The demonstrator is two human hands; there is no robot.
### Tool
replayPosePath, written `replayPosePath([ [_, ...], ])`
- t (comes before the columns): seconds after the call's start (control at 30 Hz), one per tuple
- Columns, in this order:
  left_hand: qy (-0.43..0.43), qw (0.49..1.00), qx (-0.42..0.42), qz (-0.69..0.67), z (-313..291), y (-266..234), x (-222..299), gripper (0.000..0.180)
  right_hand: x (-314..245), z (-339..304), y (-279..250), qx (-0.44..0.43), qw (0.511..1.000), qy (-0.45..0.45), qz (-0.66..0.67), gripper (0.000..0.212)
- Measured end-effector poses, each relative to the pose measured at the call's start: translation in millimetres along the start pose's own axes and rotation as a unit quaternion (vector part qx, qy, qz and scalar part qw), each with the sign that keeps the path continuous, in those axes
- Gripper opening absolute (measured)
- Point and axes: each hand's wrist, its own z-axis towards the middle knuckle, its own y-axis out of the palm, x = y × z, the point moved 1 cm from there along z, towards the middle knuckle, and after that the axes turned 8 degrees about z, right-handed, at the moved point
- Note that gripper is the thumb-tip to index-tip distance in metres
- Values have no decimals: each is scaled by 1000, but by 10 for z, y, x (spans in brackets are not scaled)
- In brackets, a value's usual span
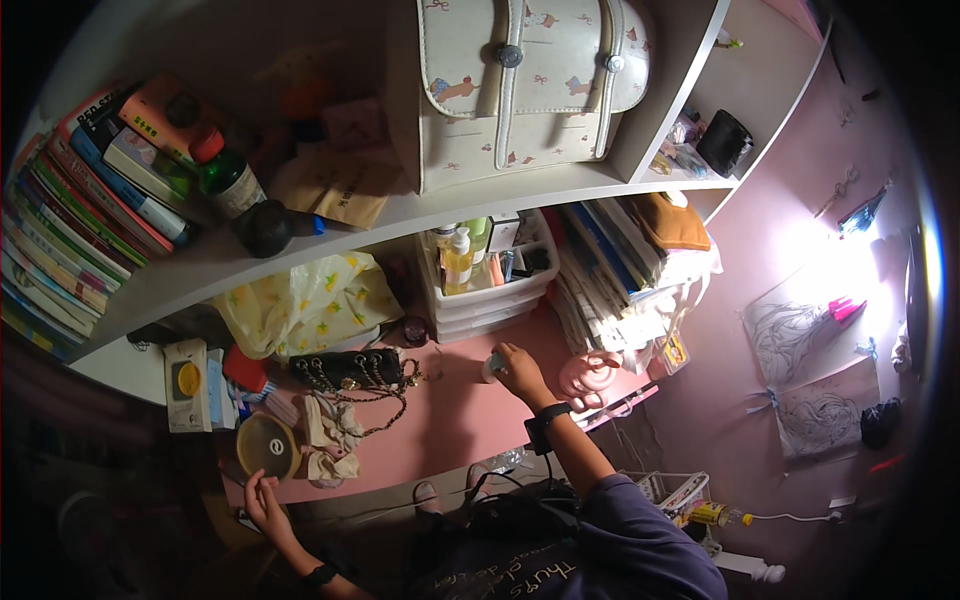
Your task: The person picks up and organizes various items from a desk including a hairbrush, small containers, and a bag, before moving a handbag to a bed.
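Seen from above at a pink desk (470, 410): right hand (518, 368) closed around a small pale jar (492, 366), held upright just in front of the white drawer unit (490, 295). Jar on the thumb side of that hand, toward the drawer unit, far nearer the right hand than the left. Left hand (262, 498) low at the desk's near edge, well left of the drawer unit, fingers curled and pinched together, on what, impossible to tell. Just above it, a round yellow tin (266, 446). Left of the drawer unit, a black chain bag (348, 368) and a yellow-printed plastic bag (305, 300). Inside the drawer unit's top tray, small yellow and green bottles (460, 255). Right of it, stacked papers (610, 290) and a pink pot-shaped thing (588, 378). On the shelf above, a cream bag (525, 80) with small printed figures; far left, bright book spines (80, 220).
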Motion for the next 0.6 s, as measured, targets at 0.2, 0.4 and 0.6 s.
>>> replayPosePath([
  [0.2,-7,1000,-12,-22,23,75,-60,25,-92,-8,-19,-3,1000,24,-18,31],
  [0.4,-23,999,-23,-18,38,147,-123,26,-158,-6,3,8,998,42,-40,31],
  [0.6,-23,999,-26,-40,25,108,-247,26,-169,26,77,16,994,97,-39,39],
])
